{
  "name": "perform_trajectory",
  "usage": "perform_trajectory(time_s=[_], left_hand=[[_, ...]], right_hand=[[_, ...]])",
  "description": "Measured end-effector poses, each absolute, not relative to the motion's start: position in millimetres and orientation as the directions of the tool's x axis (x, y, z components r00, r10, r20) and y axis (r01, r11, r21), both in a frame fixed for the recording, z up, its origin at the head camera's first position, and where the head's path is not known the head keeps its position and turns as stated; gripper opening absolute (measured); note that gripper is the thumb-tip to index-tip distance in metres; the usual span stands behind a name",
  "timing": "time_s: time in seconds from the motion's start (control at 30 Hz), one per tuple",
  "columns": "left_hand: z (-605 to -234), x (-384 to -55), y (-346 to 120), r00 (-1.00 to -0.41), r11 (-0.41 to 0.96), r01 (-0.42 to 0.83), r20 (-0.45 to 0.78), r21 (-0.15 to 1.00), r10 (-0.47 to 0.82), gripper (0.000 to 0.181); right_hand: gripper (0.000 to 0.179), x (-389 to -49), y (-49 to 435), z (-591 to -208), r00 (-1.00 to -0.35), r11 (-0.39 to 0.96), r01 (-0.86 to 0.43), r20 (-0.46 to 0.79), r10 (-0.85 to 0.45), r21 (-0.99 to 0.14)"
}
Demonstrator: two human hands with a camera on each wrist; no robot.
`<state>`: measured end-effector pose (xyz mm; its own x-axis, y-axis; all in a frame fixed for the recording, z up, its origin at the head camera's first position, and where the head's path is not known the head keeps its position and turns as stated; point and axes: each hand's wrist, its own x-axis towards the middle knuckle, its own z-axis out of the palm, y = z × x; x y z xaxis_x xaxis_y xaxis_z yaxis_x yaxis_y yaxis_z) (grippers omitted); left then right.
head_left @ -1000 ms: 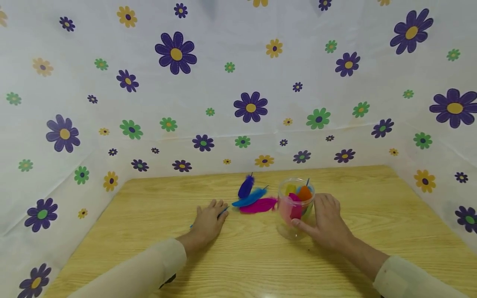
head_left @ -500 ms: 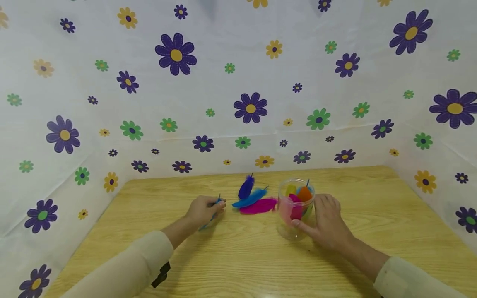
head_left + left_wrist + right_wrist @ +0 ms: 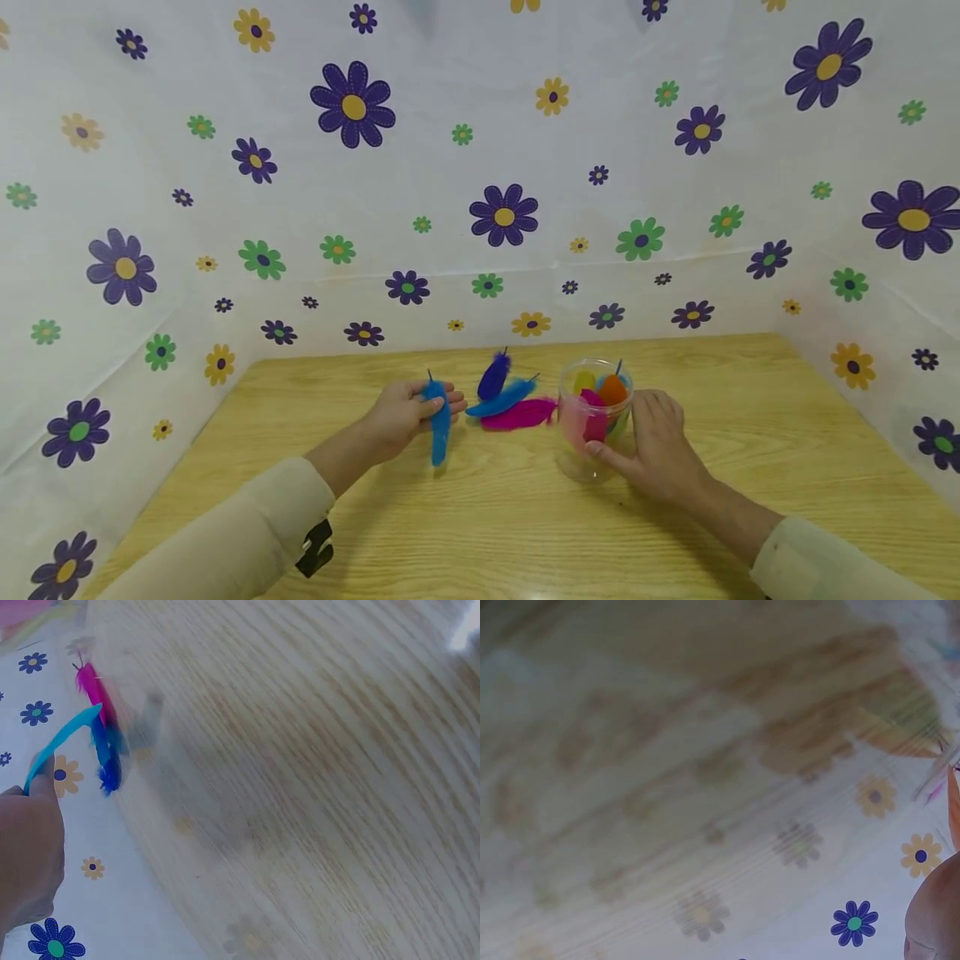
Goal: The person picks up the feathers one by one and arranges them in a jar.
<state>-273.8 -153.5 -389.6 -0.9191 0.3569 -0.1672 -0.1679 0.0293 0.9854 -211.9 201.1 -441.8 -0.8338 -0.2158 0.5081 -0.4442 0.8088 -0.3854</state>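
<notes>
Between thumb and fingers, my left hand [image 3: 401,417] pinches a light blue feather [image 3: 441,429] just above the table, its quill pointing up. In the left wrist view the same feather [image 3: 64,739] curves out from the hand. My right hand [image 3: 663,442] grips the right side of a clear plastic jar [image 3: 573,467], thumb at its front. Inside the jar are several feathers, with an orange feather [image 3: 613,390] and a magenta feather [image 3: 594,421] showing. Between the hands lie a dark blue feather [image 3: 493,377], another light blue feather [image 3: 502,400] and a magenta feather [image 3: 521,414], close together.
The wood-grain table [image 3: 480,525] stretches under both hands. A white cloth [image 3: 427,167] printed with flowers rises behind it and along both sides. A dark strap [image 3: 315,548] hangs beneath the left sleeve.
My left hand, flat over the light blue feather on the table a second ago, has picked it up and turned so the feather faces up. The right hand and jar stay put.
</notes>
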Motion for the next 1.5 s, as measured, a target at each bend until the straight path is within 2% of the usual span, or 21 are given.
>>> perform_trajectory(time_s=[0.53,0.83,1.27,1.5], left_hand=[[-368,-262,-141,-0.85,-0.044,-0.127,-0.086,0.991,0.52,0.047],[-356,-259,-126,-0.82,-0.088,-0.15,-0.074,0.985,0.568,0.05],[-345,-253,-109,-0.798,-0.122,-0.158,-0.054,0.98,0.6,0.063],[-334,-255,-94,-0.821,-0.099,-0.141,-0.061,0.985,0.567,0.057]], right_hand=[[0.07,-211,199,-442,-0.841,0.807,-0.439,0.497,-0.214,-0.396],[0.07,-212,201,-442,-0.835,0.806,-0.444,0.506,-0.214,-0.391],[0.071,-211,199,-442,-0.845,0.803,-0.435,0.492,-0.209,-0.407],[0.07,-211,198,-442,-0.839,0.81,-0.437,0.501,-0.21,-0.391]])
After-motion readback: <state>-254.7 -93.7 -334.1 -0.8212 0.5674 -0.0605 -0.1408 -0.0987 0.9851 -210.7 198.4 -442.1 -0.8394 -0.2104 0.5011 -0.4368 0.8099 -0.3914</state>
